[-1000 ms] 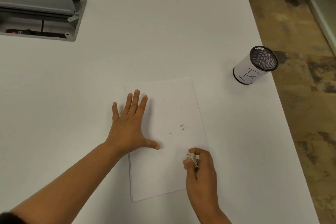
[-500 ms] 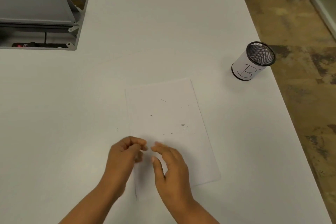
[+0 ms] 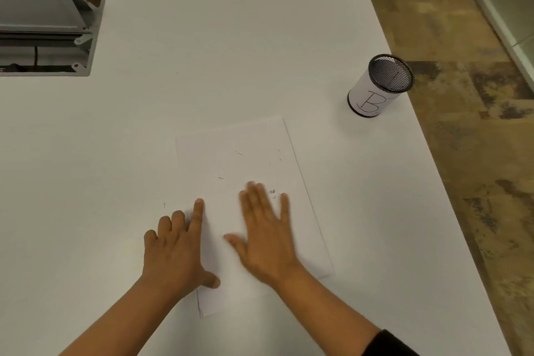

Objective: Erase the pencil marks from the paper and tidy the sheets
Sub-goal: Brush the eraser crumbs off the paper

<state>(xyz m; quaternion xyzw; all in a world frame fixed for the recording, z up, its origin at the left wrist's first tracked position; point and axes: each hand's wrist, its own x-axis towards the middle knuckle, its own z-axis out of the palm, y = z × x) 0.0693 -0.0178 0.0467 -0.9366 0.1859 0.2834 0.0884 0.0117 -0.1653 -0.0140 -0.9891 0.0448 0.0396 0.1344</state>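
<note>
A thin stack of white sheets [image 3: 245, 153] lies on the white table, tilted slightly, with small dark eraser crumbs [image 3: 271, 192] and faint pencil strokes scattered over its middle. My right hand [image 3: 265, 240] lies flat and open on the lower half of the top sheet, fingers spread and motion-blurred. My left hand [image 3: 179, 251] rests on the stack's left edge with its index finger stretched out, thumb on the paper, and the other fingers curled. The white eraser is hidden inside those curled fingers.
A black mesh pen holder [image 3: 378, 87] wrapped in paper marked "B" stands at the right, near the table's edge [image 3: 427, 136], beyond which is brown floor. An open grey cable hatch [image 3: 52, 23] is set into the table at the far left.
My right hand held the eraser, met my left hand over the sheet's lower edge, then opened and went flat on the paper. My left hand left the sheet's upper left and now rests curled at its edge.
</note>
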